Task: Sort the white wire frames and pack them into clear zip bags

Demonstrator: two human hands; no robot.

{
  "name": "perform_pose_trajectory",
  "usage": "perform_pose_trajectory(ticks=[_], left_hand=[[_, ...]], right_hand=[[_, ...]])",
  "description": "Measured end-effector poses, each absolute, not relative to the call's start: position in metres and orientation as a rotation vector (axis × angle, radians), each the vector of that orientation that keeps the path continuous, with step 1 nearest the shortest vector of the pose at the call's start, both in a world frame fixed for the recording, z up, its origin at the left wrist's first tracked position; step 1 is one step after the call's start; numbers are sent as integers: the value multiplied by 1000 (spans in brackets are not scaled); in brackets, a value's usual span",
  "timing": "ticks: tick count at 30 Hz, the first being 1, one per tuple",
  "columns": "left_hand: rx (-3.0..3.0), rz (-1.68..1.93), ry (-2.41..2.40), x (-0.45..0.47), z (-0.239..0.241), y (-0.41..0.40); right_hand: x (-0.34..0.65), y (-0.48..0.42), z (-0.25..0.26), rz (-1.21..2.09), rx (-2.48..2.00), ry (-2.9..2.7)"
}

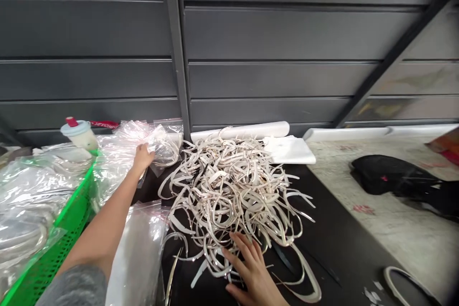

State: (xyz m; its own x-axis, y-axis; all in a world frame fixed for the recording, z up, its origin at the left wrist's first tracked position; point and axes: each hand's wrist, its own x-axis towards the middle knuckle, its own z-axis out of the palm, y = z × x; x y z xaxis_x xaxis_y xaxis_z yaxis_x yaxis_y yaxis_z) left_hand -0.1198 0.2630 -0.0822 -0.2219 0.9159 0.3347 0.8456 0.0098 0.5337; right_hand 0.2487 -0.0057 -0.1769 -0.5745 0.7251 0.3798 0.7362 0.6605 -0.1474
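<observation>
1. Left hand (142, 157), ten o'clock, fingers closed on a clear plastic bag (164, 146); better to pinch one layer only.
2. Right hand (251, 267), six o'clock, lies spread flat on the headband pile (229, 186), gripping nothing.

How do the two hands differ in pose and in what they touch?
Reach: the left hand is stretched far forward on a straight arm; the right hand sits near the body.
Grip: the left hand's fingers curl onto a clear plastic zip bag; the right hand lies flat, fingers spread, on the tangled heap of pale curved bands.
Shared: both are bare, and both are above the black tabletop.
</observation>
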Motion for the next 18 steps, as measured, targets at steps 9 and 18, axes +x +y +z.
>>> perform_pose_trajectory(ticks=[9, 18], left_hand=[[2042, 1289, 1760, -52, -51, 180], [1966, 1611, 1296, -36, -17, 107]], right_hand=[[263, 50, -95, 110, -1031, -2138], [240, 254, -15, 361, -1465, -2230]])
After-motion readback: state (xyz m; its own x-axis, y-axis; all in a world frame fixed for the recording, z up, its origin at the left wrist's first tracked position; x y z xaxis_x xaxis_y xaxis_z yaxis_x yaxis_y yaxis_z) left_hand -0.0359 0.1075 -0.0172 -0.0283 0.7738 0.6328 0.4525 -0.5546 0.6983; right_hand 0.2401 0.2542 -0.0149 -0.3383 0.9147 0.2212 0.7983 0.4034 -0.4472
